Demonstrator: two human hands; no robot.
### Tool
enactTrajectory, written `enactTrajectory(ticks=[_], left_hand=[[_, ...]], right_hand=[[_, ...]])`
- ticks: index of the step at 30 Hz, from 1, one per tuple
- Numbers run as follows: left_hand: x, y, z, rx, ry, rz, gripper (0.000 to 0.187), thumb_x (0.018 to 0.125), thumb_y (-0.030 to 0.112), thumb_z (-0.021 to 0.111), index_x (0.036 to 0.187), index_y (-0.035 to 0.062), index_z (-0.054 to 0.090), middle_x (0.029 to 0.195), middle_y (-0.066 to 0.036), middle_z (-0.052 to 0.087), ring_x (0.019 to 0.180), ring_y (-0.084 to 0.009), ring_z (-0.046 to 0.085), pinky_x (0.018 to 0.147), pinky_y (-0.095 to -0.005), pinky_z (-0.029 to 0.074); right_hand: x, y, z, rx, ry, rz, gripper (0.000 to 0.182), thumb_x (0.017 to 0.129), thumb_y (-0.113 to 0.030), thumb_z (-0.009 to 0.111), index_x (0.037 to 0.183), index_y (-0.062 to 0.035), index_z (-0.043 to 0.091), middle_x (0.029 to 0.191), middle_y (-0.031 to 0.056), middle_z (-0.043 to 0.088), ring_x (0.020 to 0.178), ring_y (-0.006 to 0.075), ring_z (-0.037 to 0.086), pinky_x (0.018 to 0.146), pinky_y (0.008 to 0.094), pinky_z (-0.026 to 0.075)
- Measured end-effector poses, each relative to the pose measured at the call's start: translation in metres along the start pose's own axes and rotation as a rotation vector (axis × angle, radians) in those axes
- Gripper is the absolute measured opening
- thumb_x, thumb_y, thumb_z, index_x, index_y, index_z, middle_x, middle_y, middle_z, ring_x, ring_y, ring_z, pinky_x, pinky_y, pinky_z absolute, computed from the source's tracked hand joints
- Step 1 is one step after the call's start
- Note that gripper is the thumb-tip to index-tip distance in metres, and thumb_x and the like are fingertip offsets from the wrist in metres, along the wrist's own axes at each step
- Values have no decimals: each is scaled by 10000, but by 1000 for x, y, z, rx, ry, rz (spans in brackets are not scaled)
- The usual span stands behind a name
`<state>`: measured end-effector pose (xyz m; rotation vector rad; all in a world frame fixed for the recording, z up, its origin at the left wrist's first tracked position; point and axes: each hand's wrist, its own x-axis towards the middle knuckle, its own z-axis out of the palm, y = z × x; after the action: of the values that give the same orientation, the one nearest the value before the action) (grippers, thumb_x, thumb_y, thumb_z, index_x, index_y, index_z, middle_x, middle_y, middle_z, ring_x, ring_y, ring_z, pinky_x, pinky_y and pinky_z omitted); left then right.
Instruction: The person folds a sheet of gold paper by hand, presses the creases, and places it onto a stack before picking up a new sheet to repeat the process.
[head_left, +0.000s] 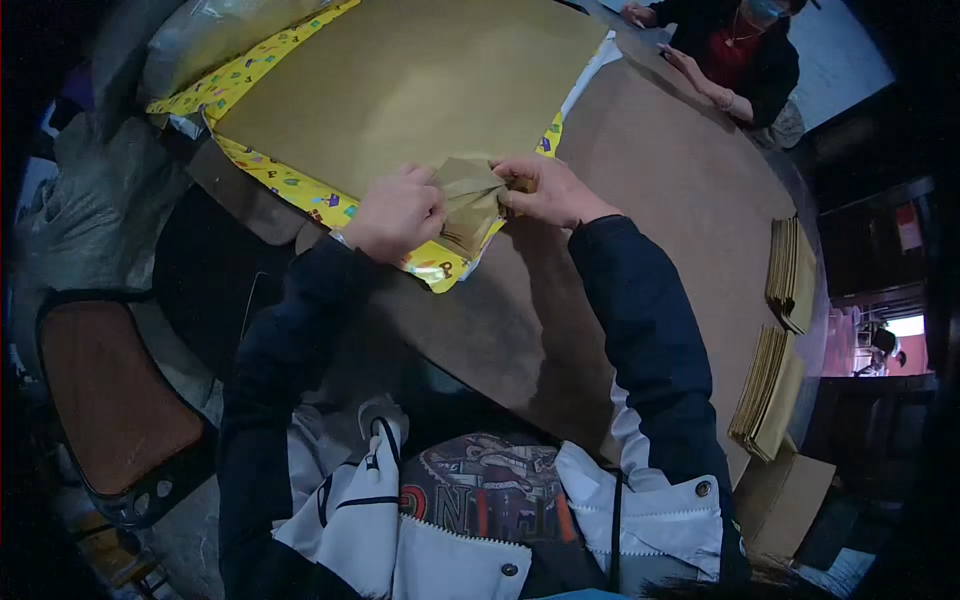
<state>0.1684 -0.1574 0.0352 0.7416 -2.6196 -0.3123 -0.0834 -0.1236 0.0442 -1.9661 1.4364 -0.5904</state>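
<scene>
Both my hands work on a folded brown paper piece (pixel 467 205) over the near corner of a large brown paper sheet (pixel 400 90). The fingers of my left hand (pixel 395 212) are curled in at its left side. My right hand (pixel 550 190) pinches its upper right edge between thumb and fingers. Creases run across the folded piece toward that pinch, and layered edges show at its lower side. Beneath the large sheet lies yellow patterned wrapping (pixel 285 180), which sticks out along the left and near edges.
Two stacks of folded brown paper (pixel 790 275) lie along the right edge of the round brown table (pixel 640 250). Below them is a cardboard box (pixel 785 500). Another person (pixel 740 60) sits across at the upper right. A chair (pixel 120 395) stands at the left, near plastic sacks (pixel 90 210).
</scene>
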Motion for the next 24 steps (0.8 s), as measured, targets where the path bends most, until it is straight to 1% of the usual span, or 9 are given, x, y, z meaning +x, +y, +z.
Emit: enactTrajectory(ticks=[2,3,6,7,8,10,11,15,24], left_hand=[[-1,1,-2,-19,19,3,142,773,188,599,752,61,661,828,-121,557,838,-319,552,714,-431,469],[-2,1,-2,-26,3,-15,146,774,190,600,749,60,662,834,-121,561,845,-322,554,721,-430,469],[0,3,-5,-39,-17,-38,154,774,193,604,742,55,662,848,-123,569,859,-327,557,735,-429,469],[0,4,-6,-43,-20,-43,158,774,196,606,738,52,662,856,-126,572,867,-330,558,743,-428,469],[0,4,-7,-47,-23,-50,162,773,198,609,735,49,661,864,-128,576,875,-333,559,750,-428,468],[-2,-3,0,-93,6,-20,160,776,196,605,738,49,658,856,-139,569,867,-336,554,757,-430,460],[-2,-3,0,-95,9,-16,158,776,194,602,741,50,657,851,-141,564,867,-337,549,759,-430,456],[-3,-1,-3,-101,-1,-20,141,776,184,600,750,56,652,836,-140,552,873,-335,538,761,-428,449],[-3,-1,2,-22,31,-18,128,775,185,608,749,72,664,841,-128,556,864,-318,544,754,-422,461]], right_hand=[[3,6,4,53,12,18,305,768,-62,656,1068,-10,626,1239,112,589,1078,179,574,928,313,457],[2,5,4,72,-5,66,357,759,-95,702,1097,-14,621,1260,120,576,1104,185,560,960,320,435],[-6,-16,-3,102,-28,95,458,731,-140,759,1143,-14,604,1241,124,578,1110,193,555,964,322,432],[-9,-25,-7,79,-64,110,617,706,-257,789,1229,-30,551,1223,144,565,1130,238,541,978,347,422],[-10,-33,-8,79,-65,110,617,706,-257,789,1229,-30,551,1223,144,565,1130,238,541,978,347,422],[-10,-46,-6,-71,-81,37,778,670,-374,797,1303,-48,483,1213,169,541,1147,300,515,987,377,414],[-6,-41,1,-240,-39,-47,910,639,-498,776,1354,-63,418,1231,194,513,1168,343,478,1003,413,390],[-10,-34,16,-400,7,-84,944,640,-570,723,1375,-80,388,1243,202,509,1185,359,450,1001,446,365],[-10,-32,17,-386,30,-33,866,674,-512,703,1351,-60,407,1231,200,512,1164,354,460,988,437,369]])
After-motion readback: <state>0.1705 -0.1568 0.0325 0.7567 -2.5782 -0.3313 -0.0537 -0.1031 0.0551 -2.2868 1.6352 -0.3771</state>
